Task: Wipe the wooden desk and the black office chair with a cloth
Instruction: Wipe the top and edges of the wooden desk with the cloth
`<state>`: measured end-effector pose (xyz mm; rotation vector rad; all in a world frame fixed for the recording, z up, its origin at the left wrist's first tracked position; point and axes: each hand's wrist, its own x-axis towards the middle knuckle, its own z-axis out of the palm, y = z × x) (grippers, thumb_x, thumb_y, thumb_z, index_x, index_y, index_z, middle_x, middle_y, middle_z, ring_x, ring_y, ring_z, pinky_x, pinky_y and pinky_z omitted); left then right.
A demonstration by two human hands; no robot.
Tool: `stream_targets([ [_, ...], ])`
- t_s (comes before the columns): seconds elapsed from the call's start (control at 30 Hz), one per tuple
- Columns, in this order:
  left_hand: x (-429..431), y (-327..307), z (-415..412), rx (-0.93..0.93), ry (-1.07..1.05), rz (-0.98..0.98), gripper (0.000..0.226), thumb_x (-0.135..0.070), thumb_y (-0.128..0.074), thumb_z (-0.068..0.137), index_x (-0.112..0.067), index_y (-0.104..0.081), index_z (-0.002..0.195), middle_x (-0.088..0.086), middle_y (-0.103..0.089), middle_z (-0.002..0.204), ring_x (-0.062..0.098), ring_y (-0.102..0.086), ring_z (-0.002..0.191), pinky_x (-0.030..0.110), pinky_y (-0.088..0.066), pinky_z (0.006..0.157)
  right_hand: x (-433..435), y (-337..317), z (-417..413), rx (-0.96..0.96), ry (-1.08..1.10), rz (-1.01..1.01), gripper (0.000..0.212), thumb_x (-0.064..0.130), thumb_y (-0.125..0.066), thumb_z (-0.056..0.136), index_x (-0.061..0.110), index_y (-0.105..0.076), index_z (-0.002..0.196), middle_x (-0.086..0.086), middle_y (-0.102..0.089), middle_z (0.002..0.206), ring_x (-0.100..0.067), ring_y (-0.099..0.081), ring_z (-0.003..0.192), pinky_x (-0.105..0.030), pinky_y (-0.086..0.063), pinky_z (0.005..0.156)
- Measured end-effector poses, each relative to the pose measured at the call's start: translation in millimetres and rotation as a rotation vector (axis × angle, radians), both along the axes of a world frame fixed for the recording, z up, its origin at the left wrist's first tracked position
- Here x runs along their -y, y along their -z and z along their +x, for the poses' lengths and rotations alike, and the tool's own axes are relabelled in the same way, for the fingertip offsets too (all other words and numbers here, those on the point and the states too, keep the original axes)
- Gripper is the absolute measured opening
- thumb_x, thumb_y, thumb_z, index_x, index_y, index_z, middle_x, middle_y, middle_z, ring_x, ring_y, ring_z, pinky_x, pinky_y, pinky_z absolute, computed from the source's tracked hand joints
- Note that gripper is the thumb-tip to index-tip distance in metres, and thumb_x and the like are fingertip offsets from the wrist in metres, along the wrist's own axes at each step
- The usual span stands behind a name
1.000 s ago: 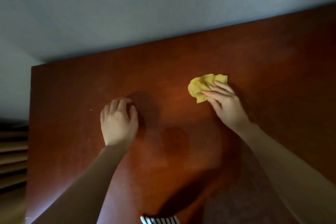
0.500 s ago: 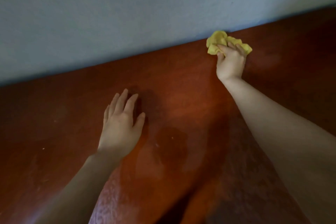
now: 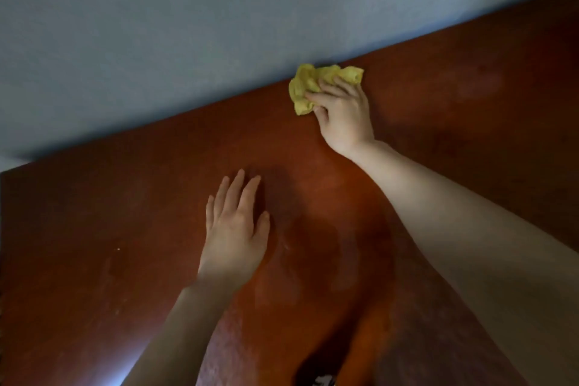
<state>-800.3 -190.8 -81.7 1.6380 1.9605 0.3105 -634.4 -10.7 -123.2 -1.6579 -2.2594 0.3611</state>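
Reddish-brown wood fills most of the head view. It is the surface point(image 3: 125, 229), and its far edge meets a pale blue-grey wall point(image 3: 156, 41) along a slanted line.

The yellow cloth point(image 3: 305, 84) lies crumpled on the surface at this far edge, touching the line where the wood meets the wall. The right hand point(image 3: 343, 116) is on top of it with the arm stretched far forward. Its grip is closed on the cloth, the fingers curled over the folds and the thumb at the near side.

The left hand point(image 3: 233, 229) rests flat on the wood nearer to the person, well apart from the cloth. Its grip is apart, with straight fingers that hold nothing. A small white speck point(image 3: 118, 249) sits on the wood to the left of this hand. The chair is not in view, so I judge that part is not yet done.

Some things could go wrong from here:
- The cloth is bunched into a small ball, so each pass covers little wood and strips may be missed.
- If there is a gap behind the surface, which I cannot tell, a push toward the wall could drop the cloth into it.
- The person leans on the bare left palm, which may leave marks on the wood.
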Motion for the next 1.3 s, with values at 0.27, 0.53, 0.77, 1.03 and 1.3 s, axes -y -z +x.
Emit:
stream_targets([
  [0.27, 55.5, -9.3, -41.8, -0.061, 0.200, -0.047, 0.055, -0.034, -0.038, 0.099, -0.027, -0.017, 0.150, -0.006, -0.003, 0.159, 0.012, 0.008, 0.145, 0.035, 0.009, 0.116, 103.6, -12.6, -28.3, -0.031, -0.125, -0.110, 0.033, 0.015, -0.055, 0.093, 0.021, -0.063, 0.124, -0.005, -0.052, 0.139, -0.025, -0.035, 0.136, -0.041, -0.023, 0.112],
  [0.53, 138.7, -29.9, -104.3, -0.109, 0.475, -0.071, 0.057, -0.035, -0.036, 0.099, -0.025, -0.014, 0.150, -0.004, -0.003, 0.159, 0.014, 0.005, 0.146, 0.038, 0.009, 0.115, 249.8, -23.4, -60.6, 0.006, 0.023, -0.174, 0.034, 0.013, -0.055, 0.094, 0.019, -0.060, 0.127, -0.005, -0.053, 0.138, -0.025, -0.036, 0.137, -0.037, -0.024, 0.113],
  [0.77, 237.1, -29.8, -165.1, -0.070, 0.472, -0.077, 0.058, -0.035, -0.039, 0.098, -0.027, -0.014, 0.150, -0.004, -0.002, 0.159, 0.015, 0.007, 0.146, 0.039, 0.008, 0.115, 385.5, -26.1, -104.5, -0.030, 0.174, -0.179, 0.033, 0.014, -0.054, 0.095, 0.017, -0.061, 0.126, -0.005, -0.053, 0.138, -0.023, -0.035, 0.137, -0.032, -0.023, 0.113],
  [1.03, 316.2, -20.0, -189.0, -0.016, 0.440, -0.114, 0.058, -0.036, -0.043, 0.097, -0.026, -0.020, 0.149, -0.006, -0.002, 0.159, 0.014, 0.009, 0.145, 0.037, 0.009, 0.115, 521.9, -20.0, -146.9, -0.267, 0.390, -0.205, 0.023, 0.006, -0.063, 0.089, 0.010, -0.071, 0.110, -0.007, -0.063, 0.123, -0.024, -0.047, 0.128, -0.030, -0.030, 0.110],
  [1.3, 348.5, -56.6, -163.4, 0.566, 0.186, -0.174, 0.046, -0.022, -0.060, 0.092, -0.019, -0.047, 0.135, 0.003, -0.051, 0.136, 0.013, -0.051, 0.121, 0.026, -0.040, 0.103, 544.7, -84.9, -168.9, -1.304, 0.843, -0.621, 0.026, 0.017, -0.045, 0.099, 0.009, -0.065, 0.114, -0.007, -0.069, 0.103, -0.021, -0.062, 0.094, -0.031, -0.048, 0.079],
])
